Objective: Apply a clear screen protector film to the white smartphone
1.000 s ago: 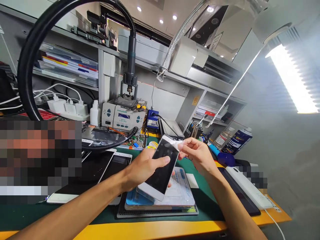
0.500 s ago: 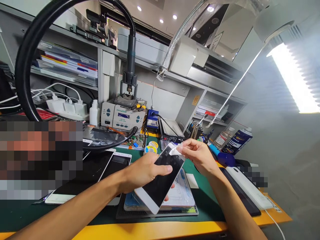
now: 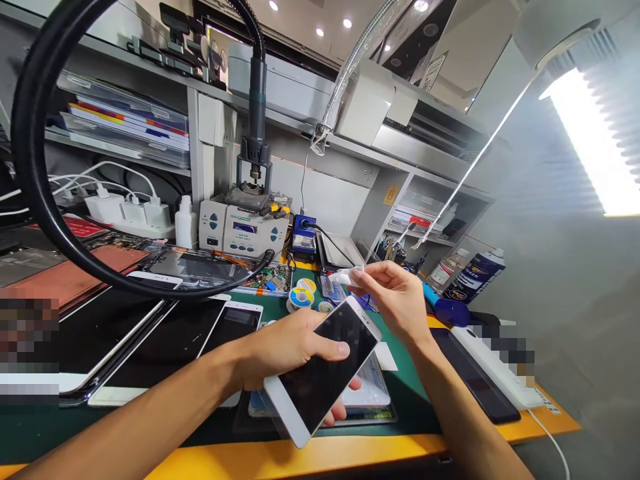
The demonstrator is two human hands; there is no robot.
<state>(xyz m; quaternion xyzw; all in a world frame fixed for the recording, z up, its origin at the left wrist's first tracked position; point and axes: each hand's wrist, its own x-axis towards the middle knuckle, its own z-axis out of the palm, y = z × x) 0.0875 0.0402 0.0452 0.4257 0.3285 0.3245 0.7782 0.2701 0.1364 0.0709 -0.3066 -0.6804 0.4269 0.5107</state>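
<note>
My left hand (image 3: 290,347) grips a white-framed smartphone (image 3: 323,370) with a dark screen, thumb lying across the glass, and holds it tilted above the green mat. My right hand (image 3: 395,297) is raised just beyond the phone's top corner and pinches a small white wad (image 3: 344,276), perhaps a wipe, between thumb and fingers. The wad sits clear of the screen. Under the phone lies a stack of blue and white pads (image 3: 373,393) on a black tray.
Several white phones and dark screen panels (image 3: 165,340) lie at left. A rework station (image 3: 243,230), solder spools (image 3: 301,297), bottles (image 3: 475,273) and a tool cup stand behind. A black hose (image 3: 30,167) arcs overhead; a power strip (image 3: 500,367) lies right.
The phone has dropped lower and tilted flatter in my left hand. My right hand lifted the white wad off the phone's top corner and now holds it above.
</note>
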